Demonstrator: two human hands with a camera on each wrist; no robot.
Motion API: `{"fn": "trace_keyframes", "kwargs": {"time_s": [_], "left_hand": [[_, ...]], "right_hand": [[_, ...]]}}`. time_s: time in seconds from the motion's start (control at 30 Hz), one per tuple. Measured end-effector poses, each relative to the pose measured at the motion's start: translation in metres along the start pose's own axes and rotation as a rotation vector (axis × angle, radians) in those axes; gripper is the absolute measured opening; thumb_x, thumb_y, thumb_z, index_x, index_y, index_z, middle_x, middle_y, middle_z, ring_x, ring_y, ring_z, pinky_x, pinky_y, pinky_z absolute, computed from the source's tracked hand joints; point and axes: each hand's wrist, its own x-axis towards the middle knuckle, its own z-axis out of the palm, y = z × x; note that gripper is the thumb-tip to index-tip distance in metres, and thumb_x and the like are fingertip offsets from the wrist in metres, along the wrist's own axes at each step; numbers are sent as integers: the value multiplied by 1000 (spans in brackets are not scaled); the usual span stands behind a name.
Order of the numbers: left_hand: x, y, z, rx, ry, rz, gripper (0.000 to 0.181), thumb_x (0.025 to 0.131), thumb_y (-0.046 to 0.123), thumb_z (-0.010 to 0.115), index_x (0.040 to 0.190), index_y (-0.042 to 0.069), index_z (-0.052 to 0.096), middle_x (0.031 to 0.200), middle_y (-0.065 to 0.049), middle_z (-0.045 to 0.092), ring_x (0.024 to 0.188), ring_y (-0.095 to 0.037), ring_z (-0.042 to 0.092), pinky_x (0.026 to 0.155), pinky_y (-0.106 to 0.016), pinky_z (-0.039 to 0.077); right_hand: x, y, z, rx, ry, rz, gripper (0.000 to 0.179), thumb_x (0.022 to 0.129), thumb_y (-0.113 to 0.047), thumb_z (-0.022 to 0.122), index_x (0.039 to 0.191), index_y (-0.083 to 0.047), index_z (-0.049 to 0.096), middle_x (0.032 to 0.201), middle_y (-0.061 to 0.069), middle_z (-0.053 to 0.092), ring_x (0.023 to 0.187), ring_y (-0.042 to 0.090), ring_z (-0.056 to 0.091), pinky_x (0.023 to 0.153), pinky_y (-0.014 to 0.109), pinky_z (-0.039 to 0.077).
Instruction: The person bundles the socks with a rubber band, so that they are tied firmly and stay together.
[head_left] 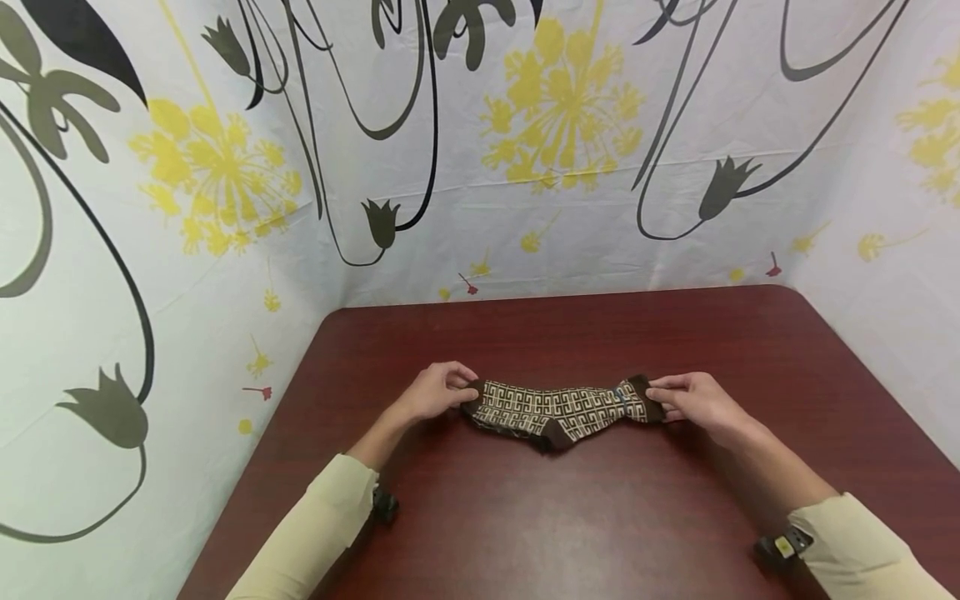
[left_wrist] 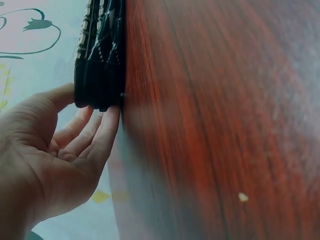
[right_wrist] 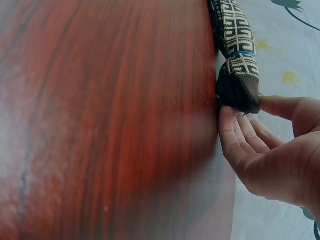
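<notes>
Brown-and-cream patterned socks [head_left: 555,408], layered together, lie lengthwise across the table between both hands. A blue band [right_wrist: 243,53] cinches them near the right end. My left hand [head_left: 438,392] pinches the dark left end, thumb on top and fingers beneath, as the left wrist view shows with the hand [left_wrist: 60,145] at the sock's tip. At the opposite dark end, my right hand [head_left: 701,404] pinches with thumb above and fingers under; the right wrist view shows that hand [right_wrist: 280,155] too. A brown heel patch [head_left: 557,435] points toward the near side.
The socks rest on a glossy reddish-brown table [head_left: 540,517] with rounded far corners. White cloth [head_left: 465,167] printed with flowers hangs behind and along both sides. Small dark cameras are strapped at the left wrist [head_left: 385,505] and the right wrist [head_left: 783,546].
</notes>
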Motion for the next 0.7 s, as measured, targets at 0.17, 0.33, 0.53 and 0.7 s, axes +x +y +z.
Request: {"fn": "trace_keyframes", "kwargs": {"time_s": [0.17,0.33,0.53,0.7], "left_hand": [[-1,-2,2,-10,50,-13,26,95,20,83,118,10,78,105,-6,80,81,-17,76,73,-35,60],[-2,-5,8,42,129,-2,22,93,21,85,112,12,82,98,-2,81,85,-14,77,76,-33,61],[-6,-5,10,-17,147,-16,24,94,21,84,114,11,81,102,-6,80,86,-16,78,75,-33,62],[-10,-8,8,-154,108,-44,23,97,13,80,118,4,77,106,-12,78,82,-22,78,74,-36,64]], "right_hand": [[-2,1,0,-13,38,-12,43,102,-11,71,131,20,62,103,8,74,80,9,69,75,33,63],[-3,4,-1,-36,73,-26,39,101,-13,74,126,16,68,113,15,73,81,12,70,75,37,64],[-3,9,-1,-6,96,-23,37,100,-15,76,122,14,71,117,18,74,80,17,76,76,39,64],[0,11,-3,57,71,1,40,101,-17,76,125,14,70,110,6,75,79,17,76,77,37,64]]}}
